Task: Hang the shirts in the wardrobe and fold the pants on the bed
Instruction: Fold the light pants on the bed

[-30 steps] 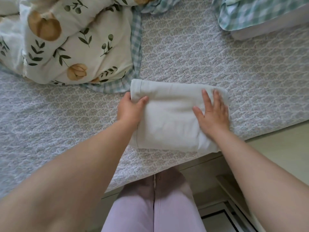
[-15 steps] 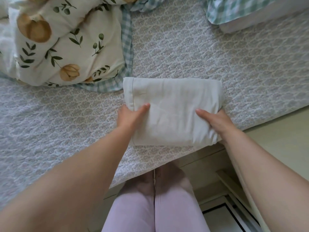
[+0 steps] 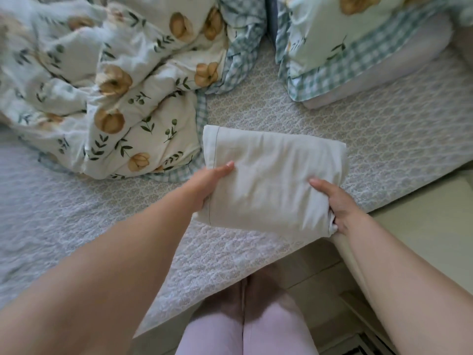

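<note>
The folded pants (image 3: 271,185) are pretty much done: a neat cream rectangle, gripped at both short ends and looking slightly lifted off the bed (image 3: 384,139), near its front edge. The left hand (image 3: 204,188) is closed on the hemmed end, thumb on top; the right hand (image 3: 337,206) is clamped around the bunched end, thumb laid over the fabric. Beyond the grip, a flowery duvet (image 3: 115,85) is heaped up on the left-hand side, and a pillow (image 3: 345,42) sits further back on the right-hand side. No shirts or wardrobe are seen, so that part can't be judged. Probably only setting the bundle down is left.
</note>
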A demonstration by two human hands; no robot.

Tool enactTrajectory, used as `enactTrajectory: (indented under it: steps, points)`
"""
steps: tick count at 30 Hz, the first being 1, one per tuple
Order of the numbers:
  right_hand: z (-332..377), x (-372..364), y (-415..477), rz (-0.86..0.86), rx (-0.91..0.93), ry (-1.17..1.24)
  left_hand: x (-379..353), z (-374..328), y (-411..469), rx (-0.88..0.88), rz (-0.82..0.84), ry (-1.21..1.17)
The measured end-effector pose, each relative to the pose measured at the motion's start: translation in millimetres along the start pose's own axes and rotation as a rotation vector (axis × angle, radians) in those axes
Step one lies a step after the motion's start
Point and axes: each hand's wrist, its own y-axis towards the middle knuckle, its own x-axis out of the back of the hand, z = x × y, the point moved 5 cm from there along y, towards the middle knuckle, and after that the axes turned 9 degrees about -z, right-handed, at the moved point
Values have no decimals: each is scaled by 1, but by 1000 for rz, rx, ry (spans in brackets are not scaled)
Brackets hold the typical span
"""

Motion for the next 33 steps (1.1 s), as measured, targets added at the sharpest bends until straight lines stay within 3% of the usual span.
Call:
enactTrajectory:
  steps: [5, 14, 23, 33]
  points:
    - [34, 28, -60, -7, 65, 131, -17, -47, -52, -145, 46, 77]
    - [34, 90, -205, -218, 253, 424, -56, -116, -163, -458, 268, 349]
    - [-50, 122, -362, -490, 392, 723, -88, -107, -287, -653, 581, 586]
    - [-188, 141, -483, -687, 430, 949, -137, -30, -400, -656, 935, 898]
